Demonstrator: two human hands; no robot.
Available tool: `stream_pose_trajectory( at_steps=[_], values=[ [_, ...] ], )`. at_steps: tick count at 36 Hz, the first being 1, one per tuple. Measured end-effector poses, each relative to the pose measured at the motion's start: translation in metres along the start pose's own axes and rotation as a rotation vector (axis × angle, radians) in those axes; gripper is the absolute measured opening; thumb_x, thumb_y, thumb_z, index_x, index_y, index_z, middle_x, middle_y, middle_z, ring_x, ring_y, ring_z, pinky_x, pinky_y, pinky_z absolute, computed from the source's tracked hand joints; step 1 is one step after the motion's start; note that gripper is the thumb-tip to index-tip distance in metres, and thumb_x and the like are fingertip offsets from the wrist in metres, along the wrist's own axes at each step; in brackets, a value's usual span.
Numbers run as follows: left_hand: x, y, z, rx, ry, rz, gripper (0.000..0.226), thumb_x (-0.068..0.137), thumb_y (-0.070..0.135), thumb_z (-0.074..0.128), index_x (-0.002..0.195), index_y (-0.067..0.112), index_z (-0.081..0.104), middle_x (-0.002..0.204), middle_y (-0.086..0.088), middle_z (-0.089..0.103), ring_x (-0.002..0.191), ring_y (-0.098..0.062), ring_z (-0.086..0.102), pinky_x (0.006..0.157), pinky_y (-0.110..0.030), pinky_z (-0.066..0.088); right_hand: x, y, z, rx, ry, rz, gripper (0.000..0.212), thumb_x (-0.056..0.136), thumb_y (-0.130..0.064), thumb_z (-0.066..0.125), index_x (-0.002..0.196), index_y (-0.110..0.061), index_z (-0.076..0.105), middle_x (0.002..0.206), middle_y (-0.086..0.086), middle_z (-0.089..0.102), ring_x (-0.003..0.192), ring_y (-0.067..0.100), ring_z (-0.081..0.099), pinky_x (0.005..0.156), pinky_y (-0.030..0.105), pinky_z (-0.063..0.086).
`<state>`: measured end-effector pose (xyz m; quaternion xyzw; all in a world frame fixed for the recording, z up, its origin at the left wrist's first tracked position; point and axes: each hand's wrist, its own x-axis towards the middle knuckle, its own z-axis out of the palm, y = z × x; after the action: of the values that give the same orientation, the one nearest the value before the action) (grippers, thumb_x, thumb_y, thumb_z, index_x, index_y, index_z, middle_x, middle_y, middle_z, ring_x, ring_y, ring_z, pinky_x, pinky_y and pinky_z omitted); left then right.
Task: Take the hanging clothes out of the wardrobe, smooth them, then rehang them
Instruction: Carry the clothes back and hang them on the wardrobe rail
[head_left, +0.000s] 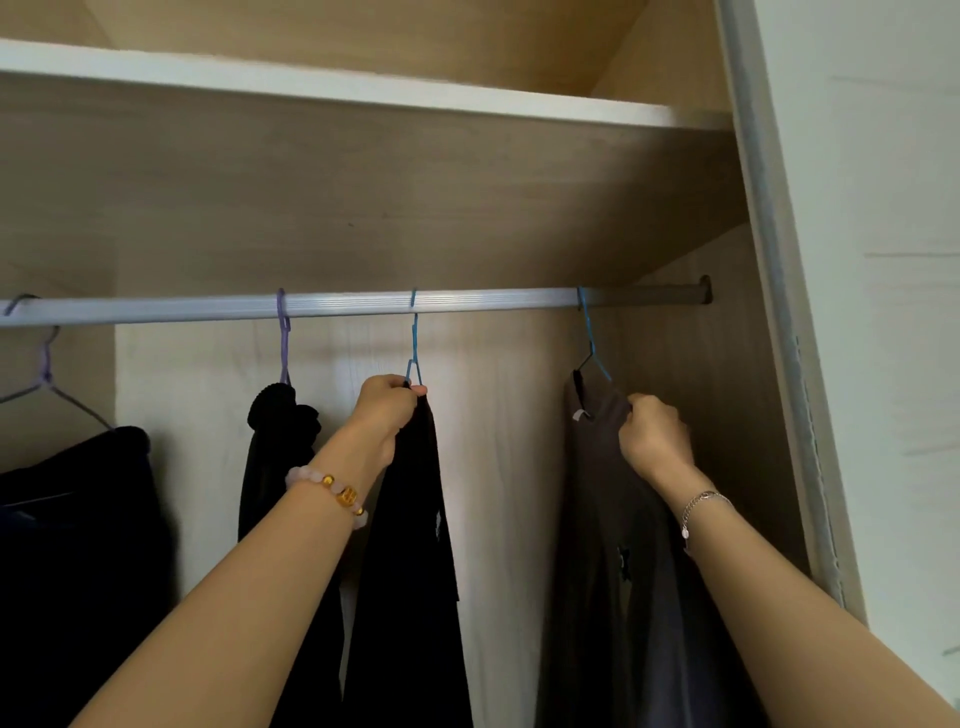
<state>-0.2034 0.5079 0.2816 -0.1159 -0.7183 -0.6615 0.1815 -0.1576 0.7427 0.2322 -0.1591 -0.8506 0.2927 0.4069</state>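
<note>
A silver rail (467, 302) runs across the wardrobe with several hangers on it. My left hand (387, 410) grips the neck of a blue hanger (414, 343) and the top of the black garment (415, 571) hanging from it. My right hand (655, 439) grips the shoulder of a grey-brown garment (618, 597) that hangs from another blue hanger (589, 332) near the rail's right end. Both hangers' hooks sit on the rail.
A black garment (275, 457) hangs on a purple hanger (283, 338) left of my left hand. A dark garment (78, 545) hangs at far left. A shelf (363, 88) runs above the rail. The wardrobe's side wall (727, 389) and door frame (779, 312) stand at right.
</note>
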Motion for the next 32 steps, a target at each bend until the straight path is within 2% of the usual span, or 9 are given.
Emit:
stream_pose_trajectory(
  at_steps=[4, 8, 15, 22, 23, 25, 28, 30, 32],
  values=[
    [-0.002, 0.003, 0.003, -0.001, -0.001, -0.012, 0.039, 0.091, -0.006, 0.042, 0.129, -0.002, 0.049, 0.128, -0.016, 0.057, 0.119, -0.035, 0.052, 0.104, -0.046, 0.043, 0.001, 0.001, -0.002, 0.003, -0.006, 0.007, 0.026, 0.095, -0.006, 0.038, 0.112, -0.002, 0.058, 0.114, 0.019, 0.062, 0.106, 0.037, 0.058, 0.074, 0.031, 0.039],
    [-0.003, 0.004, 0.006, -0.026, 0.008, -0.019, 0.040, 0.090, -0.004, 0.047, 0.129, -0.002, 0.050, 0.128, -0.017, 0.056, 0.119, -0.035, 0.052, 0.104, -0.045, 0.043, 0.002, 0.001, -0.002, 0.016, -0.019, 0.011, 0.027, 0.094, -0.008, 0.038, 0.111, -0.003, 0.058, 0.115, 0.019, 0.062, 0.106, 0.038, 0.058, 0.083, 0.037, 0.046],
    [-0.006, 0.003, 0.013, -0.047, -0.004, -0.009, 0.041, 0.091, -0.006, 0.042, 0.131, 0.001, 0.049, 0.127, -0.017, 0.057, 0.117, -0.035, 0.052, 0.099, -0.044, 0.047, 0.002, 0.003, -0.001, 0.030, -0.027, -0.014, 0.032, 0.096, -0.010, 0.034, 0.117, -0.007, 0.059, 0.117, 0.019, 0.062, 0.110, 0.038, 0.057, 0.090, 0.039, 0.045],
    [-0.008, 0.000, 0.028, -0.080, -0.045, 0.015, 0.037, 0.091, -0.004, 0.045, 0.127, 0.001, 0.051, 0.120, -0.018, 0.060, 0.102, -0.030, 0.056, 0.094, -0.040, 0.049, 0.001, 0.003, -0.001, 0.028, -0.034, 0.001, 0.033, 0.096, -0.010, 0.036, 0.121, -0.009, 0.057, 0.120, 0.018, 0.061, 0.110, 0.037, 0.057, 0.088, 0.038, 0.046],
    [-0.008, -0.001, 0.031, -0.080, -0.055, 0.016, 0.037, 0.091, -0.004, 0.044, 0.127, 0.001, 0.051, 0.117, -0.017, 0.061, 0.098, -0.029, 0.056, 0.089, -0.039, 0.051, 0.000, 0.002, -0.001, 0.030, -0.040, 0.007, 0.033, 0.097, -0.010, 0.036, 0.124, -0.009, 0.055, 0.122, 0.018, 0.060, 0.112, 0.036, 0.056, 0.090, 0.038, 0.046],
    [-0.009, -0.001, 0.035, -0.087, -0.077, 0.015, 0.036, 0.092, -0.005, 0.042, 0.125, 0.004, 0.052, 0.108, -0.015, 0.061, 0.085, -0.024, 0.057, 0.068, -0.031, 0.055, 0.000, 0.001, -0.001, 0.039, -0.050, 0.020, 0.036, 0.098, -0.009, 0.035, 0.130, -0.008, 0.051, 0.127, 0.018, 0.057, 0.116, 0.035, 0.054, 0.093, 0.039, 0.045],
    [-0.013, 0.000, 0.039, -0.096, -0.093, 0.001, 0.025, 0.092, -0.007, 0.039, 0.099, 0.010, 0.057, 0.087, -0.008, 0.058, 0.067, -0.016, 0.053, 0.041, -0.017, 0.049, -0.001, 0.001, 0.001, 0.036, -0.046, 0.019, 0.037, 0.097, -0.007, 0.035, 0.131, -0.008, 0.050, 0.127, 0.018, 0.058, 0.116, 0.035, 0.055, 0.094, 0.039, 0.045],
    [-0.014, 0.000, 0.041, -0.096, -0.097, -0.005, 0.025, 0.092, -0.007, 0.039, 0.086, 0.012, 0.054, 0.079, -0.006, 0.055, 0.064, -0.016, 0.052, 0.040, -0.016, 0.047, -0.001, 0.003, 0.002, 0.038, -0.045, 0.022, 0.037, 0.097, -0.007, 0.035, 0.131, -0.007, 0.050, 0.127, 0.018, 0.058, 0.117, 0.036, 0.054, 0.095, 0.040, 0.045],
    [-0.013, -0.002, 0.043, -0.095, -0.104, -0.013, 0.027, 0.092, -0.008, 0.039, 0.081, 0.011, 0.055, 0.077, -0.006, 0.055, 0.064, -0.017, 0.053, 0.047, -0.020, 0.050, -0.002, 0.004, 0.003, 0.042, -0.042, 0.021, 0.037, 0.097, -0.008, 0.035, 0.130, -0.007, 0.051, 0.126, 0.019, 0.058, 0.116, 0.037, 0.054, 0.095, 0.041, 0.045]
  ],
)
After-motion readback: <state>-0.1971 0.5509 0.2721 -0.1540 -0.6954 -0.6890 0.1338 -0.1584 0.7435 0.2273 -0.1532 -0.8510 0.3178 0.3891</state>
